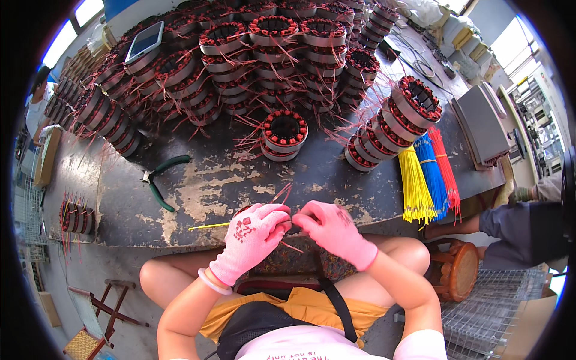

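Both my hands wear pink knitted gloves and meet over the table's front edge. My left hand (257,234) is closed around thin red wires (284,193), whose ends show above and below its fingers. A yellow wire (209,227) sticks out leftward from beside that hand. Behind its knuckles, a small dark red edge of a part shows; the rest is hidden. My right hand (332,228) pinches close to the left fingertips, and what lies in the pinch is too small to make out. Beyond the hands stands a wound motor stator (284,135) with red wire leads.
Stacked stators (273,36) crowd the back of the worn table (207,195); another stack (396,123) leans at right. Beside it lie yellow wires (415,186), blue wires (433,174) and red wires (444,168). Green-handled pliers (157,180) lie at left. A wooden stool (459,270) stands right.
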Demonstrator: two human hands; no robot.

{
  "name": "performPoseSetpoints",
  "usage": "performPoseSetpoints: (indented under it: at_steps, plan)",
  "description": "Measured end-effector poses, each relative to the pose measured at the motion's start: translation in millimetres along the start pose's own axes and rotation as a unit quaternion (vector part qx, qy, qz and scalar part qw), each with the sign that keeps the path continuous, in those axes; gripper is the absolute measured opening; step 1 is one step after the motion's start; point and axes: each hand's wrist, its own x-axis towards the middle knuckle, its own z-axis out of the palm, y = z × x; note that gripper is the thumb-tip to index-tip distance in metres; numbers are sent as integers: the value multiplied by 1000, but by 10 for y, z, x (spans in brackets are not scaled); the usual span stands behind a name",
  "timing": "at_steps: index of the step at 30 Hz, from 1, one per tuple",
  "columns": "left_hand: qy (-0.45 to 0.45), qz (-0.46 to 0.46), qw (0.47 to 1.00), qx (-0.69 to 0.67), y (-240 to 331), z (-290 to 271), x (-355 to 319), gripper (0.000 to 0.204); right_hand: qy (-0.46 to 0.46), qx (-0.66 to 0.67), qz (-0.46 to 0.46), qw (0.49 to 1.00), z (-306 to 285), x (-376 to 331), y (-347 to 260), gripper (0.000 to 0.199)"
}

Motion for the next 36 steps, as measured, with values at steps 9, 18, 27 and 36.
performPoseSetpoints:
  at_steps: [9,18,27,36]
  plan:
    - [0,16,1000,5,-12,20,23,16,-127,402,182,888,130,-56,227,16]
    - [-9,13,1000,5,0,-3,13,14,20,-176,-27,984,-192,-470,49,24]
    - [-16,14,1000,-1,6,-19,25,14,49,-83,-166,981,67,-13,163,22]
    - [-16,10,1000,3,31,-16,31,14,202,-219,-216,930,56,-158,-14,22]
